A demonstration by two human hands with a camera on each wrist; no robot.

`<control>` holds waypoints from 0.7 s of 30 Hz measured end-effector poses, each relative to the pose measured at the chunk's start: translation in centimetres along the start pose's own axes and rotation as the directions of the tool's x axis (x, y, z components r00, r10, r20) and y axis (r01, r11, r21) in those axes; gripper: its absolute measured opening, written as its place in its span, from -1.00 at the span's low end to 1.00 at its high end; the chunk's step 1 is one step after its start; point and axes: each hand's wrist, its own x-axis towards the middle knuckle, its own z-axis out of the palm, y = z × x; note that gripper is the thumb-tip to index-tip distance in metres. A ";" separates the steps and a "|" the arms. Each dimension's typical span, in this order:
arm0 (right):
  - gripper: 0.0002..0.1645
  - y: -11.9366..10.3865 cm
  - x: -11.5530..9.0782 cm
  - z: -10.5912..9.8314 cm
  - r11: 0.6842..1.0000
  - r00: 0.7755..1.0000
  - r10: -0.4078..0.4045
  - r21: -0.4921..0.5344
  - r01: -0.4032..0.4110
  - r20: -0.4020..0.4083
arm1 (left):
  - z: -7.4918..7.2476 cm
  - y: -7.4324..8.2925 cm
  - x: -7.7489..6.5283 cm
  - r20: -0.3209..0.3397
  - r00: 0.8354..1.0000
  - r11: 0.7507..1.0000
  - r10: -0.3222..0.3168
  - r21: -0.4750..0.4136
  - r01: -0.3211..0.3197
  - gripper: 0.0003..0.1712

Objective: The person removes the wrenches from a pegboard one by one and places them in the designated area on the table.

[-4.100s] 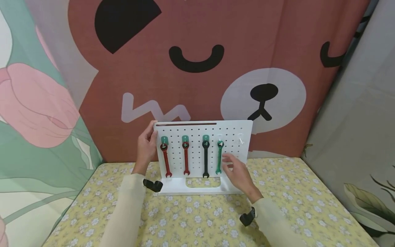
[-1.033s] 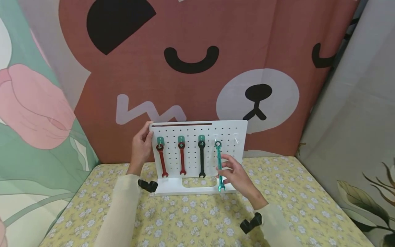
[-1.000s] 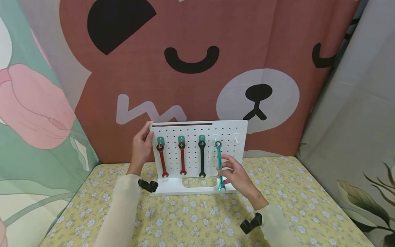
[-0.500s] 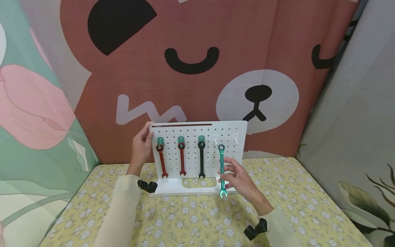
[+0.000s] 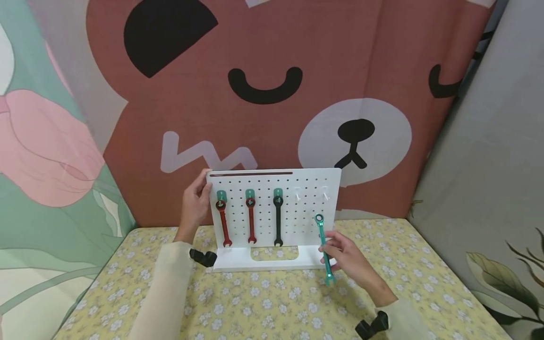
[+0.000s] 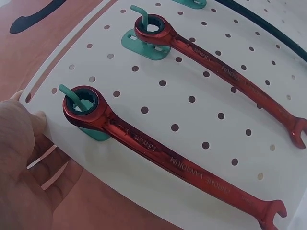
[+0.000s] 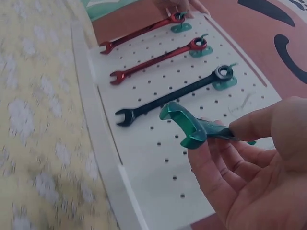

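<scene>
My right hand (image 5: 349, 259) pinches a green combination wrench (image 5: 323, 241) by its shaft, in front of the pegboard's lower right. Its ring end points up and its open end (image 7: 187, 127) faces the right wrist camera. The white pegboard (image 5: 272, 226) stands upright on its base. At its upper left edge my left hand (image 5: 196, 205) grips it, thumb at the front and fingers behind. From green hooks hang two red wrenches (image 6: 177, 167) and a black wrench (image 5: 278, 222), each by its ring end.
Two clear hooks (image 5: 297, 194) on the board's right side carry nothing. A yellow flowered cloth (image 5: 263, 307) covers the table. Close behind the board hangs a brown bear-face curtain (image 5: 272, 132), with a grey curtain (image 5: 476, 165) to the right.
My right hand first reached for the green wrench on its clear hook, then took hold of it, lifted it off and moved it right and down. The left hand keeps its grip.
</scene>
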 end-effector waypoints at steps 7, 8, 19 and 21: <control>-0.43 0.8 -0.8 -1.7 0.993 0.994 0.095 -0.060 -0.098 -0.046 | 0.0 0.0 0.0 0.010 1.000 1.000 0.001 0.002 -0.001 -0.53; -0.42 1.1 -0.9 -2.0 0.991 0.993 0.111 -0.065 -0.114 -0.049 | 0.0 0.0 0.0 0.011 1.000 1.000 0.001 -0.002 -0.001 -0.54; -0.41 4.5 -0.7 -5.0 0.970 0.974 0.207 -0.111 -0.216 -0.087 | 0.1 0.0 0.1 0.008 1.000 1.000 0.013 -0.010 -0.013 -0.54; -0.38 5.0 -0.6 -5.4 0.967 0.973 0.210 -0.129 -0.221 -0.090 | 0.1 -0.1 0.1 0.007 1.000 1.000 0.015 -0.013 -0.015 -0.55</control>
